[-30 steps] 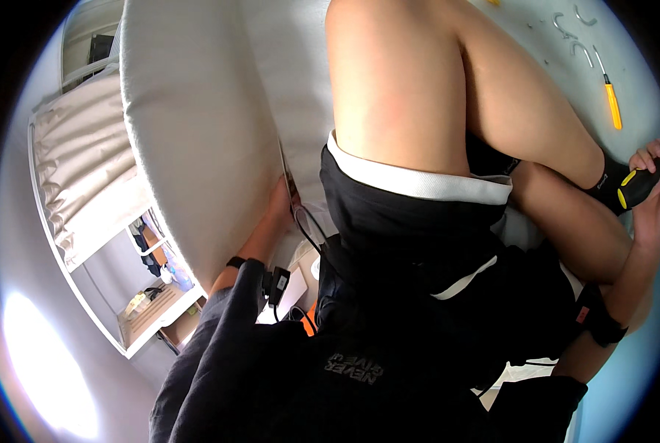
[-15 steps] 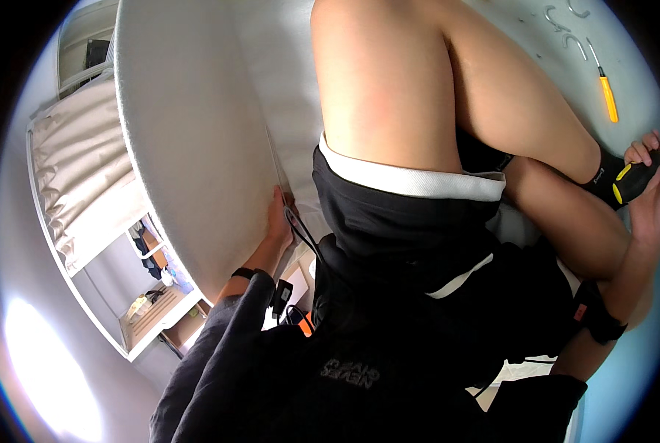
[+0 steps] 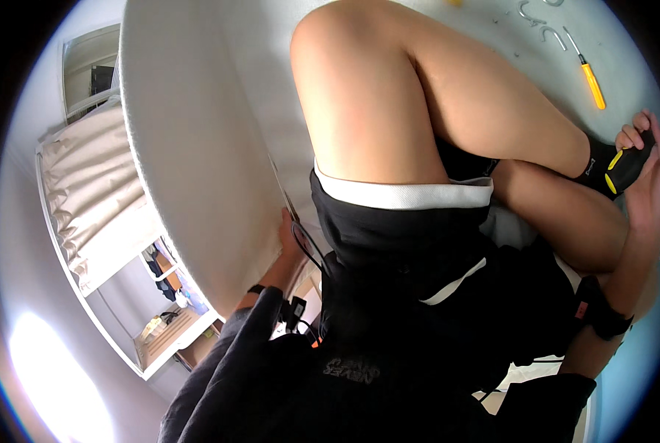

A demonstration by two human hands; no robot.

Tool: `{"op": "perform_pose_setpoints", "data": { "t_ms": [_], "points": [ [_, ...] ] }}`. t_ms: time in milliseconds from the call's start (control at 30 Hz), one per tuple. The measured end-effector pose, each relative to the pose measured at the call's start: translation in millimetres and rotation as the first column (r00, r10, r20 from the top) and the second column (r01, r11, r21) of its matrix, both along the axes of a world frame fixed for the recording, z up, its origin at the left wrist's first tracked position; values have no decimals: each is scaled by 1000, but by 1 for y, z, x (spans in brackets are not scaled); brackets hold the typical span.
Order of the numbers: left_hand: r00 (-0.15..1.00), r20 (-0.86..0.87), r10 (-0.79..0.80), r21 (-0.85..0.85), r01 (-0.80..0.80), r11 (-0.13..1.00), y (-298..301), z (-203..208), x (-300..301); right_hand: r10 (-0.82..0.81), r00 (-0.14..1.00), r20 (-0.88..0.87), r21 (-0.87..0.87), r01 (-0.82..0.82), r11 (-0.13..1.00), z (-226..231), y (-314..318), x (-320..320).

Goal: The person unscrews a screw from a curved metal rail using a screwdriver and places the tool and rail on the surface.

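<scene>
At the right edge my right hand [image 3: 651,159] is closed around a black thing with yellow marks [image 3: 619,171]. It lies against the black sock [image 3: 597,161] at my ankle; I cannot tell its kind. On the left my left hand [image 3: 288,230] is beside a tall pale padded panel [image 3: 189,140]. A thin dark strip or rod [image 3: 280,184] runs up from its fingertips; I cannot make out whether the hand grips it. A black cable loops by that hand. Its fingers are mostly hidden. A screwdriver with a yellow handle [image 3: 593,85] lies beyond my right hand.
Several metal hooks [image 3: 554,37] and small dark bits are scattered on the pale surface near the screwdriver. My bent legs [image 3: 374,96] fill the middle. Past the panel stand a beige curtain [image 3: 90,184] and a slatted wooden shelf [image 3: 171,328].
The view has turned slightly: things at the left sit lower, and the screwdriver and hooks sit higher and further left. Both hands keep about the same places beside the panel and ankle.
</scene>
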State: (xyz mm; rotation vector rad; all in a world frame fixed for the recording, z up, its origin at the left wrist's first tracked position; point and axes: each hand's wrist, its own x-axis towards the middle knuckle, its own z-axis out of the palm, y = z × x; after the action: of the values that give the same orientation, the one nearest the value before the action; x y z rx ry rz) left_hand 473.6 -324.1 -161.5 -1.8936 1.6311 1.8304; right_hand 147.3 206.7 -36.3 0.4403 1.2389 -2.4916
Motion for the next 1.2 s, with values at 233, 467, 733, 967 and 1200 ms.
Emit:
{"op": "perform_pose_setpoints", "data": {
  "t_ms": [233, 467, 733, 967, 1200],
  "points": [
    [998, 55, -15, -186, 25, 982, 30, 7, -6, -46, 998, 53, 6, 46, 999, -6, -4, 1],
    [999, 14, 44, -349, -36, 937, -19, -21, 1, -79, 995, 63, -28, 81, 996, -4, -11, -1],
    [948, -308, -79, -168, 28, 985, -33, 7, -132, -71, 995, 68, -13, 72, 997, -8, -5, 0],
    [913, 100, -396, -740, 335, 584, -93, -8, -216, -79, 994, 80, -7, 79, 997, -13, -7, -3],
    [802, 516, -301, -674, 597, 435, -102, 17, -274, -98, 992, 74, 69, 93, 993, -20, -5, -4]
  ]
}}
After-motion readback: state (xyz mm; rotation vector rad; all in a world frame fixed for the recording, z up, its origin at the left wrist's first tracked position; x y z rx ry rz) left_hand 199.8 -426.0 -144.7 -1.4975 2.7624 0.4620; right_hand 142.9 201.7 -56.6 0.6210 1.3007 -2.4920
